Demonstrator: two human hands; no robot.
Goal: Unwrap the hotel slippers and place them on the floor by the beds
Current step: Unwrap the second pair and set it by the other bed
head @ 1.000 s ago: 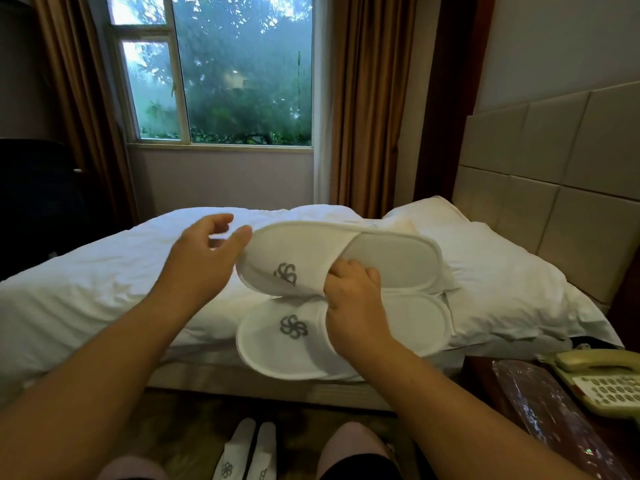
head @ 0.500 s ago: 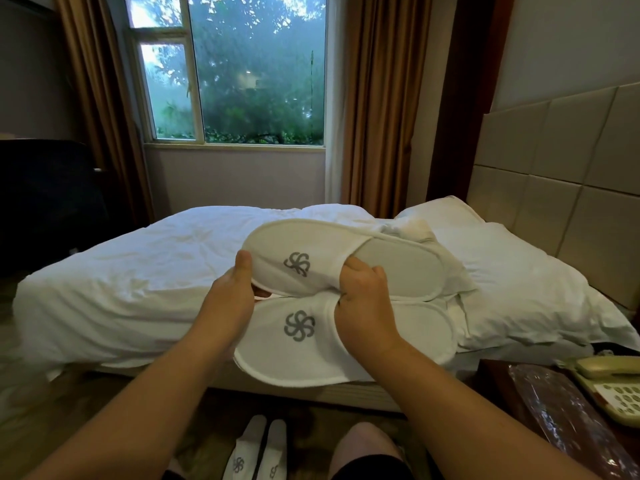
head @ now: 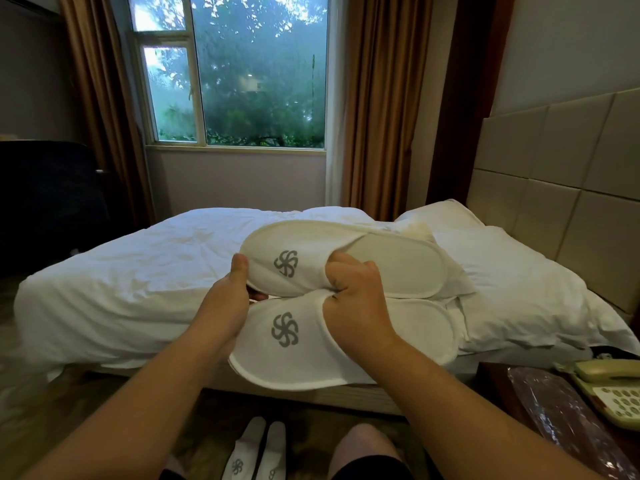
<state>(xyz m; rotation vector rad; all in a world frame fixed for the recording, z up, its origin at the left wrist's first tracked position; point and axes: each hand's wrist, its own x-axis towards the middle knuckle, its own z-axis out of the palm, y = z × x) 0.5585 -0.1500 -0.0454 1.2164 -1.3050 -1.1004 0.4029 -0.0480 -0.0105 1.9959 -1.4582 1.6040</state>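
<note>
White bed before a window, brown curtains either side; perhaps a dark chair left.

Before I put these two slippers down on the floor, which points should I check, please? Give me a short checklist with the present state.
1. Wrapping off the held slippers: ok, no plastic on them; a wrapper lies on the nightstand.
2. Grip: ok, left hand pinches the toe ends, right hand holds the openings.
3. Logos up, toes pointing the same way: ok.
4. Free floor by the bed: cannot tell, arms hide much of it.
5. Other pair on the floor: ok, side by side.
</note>
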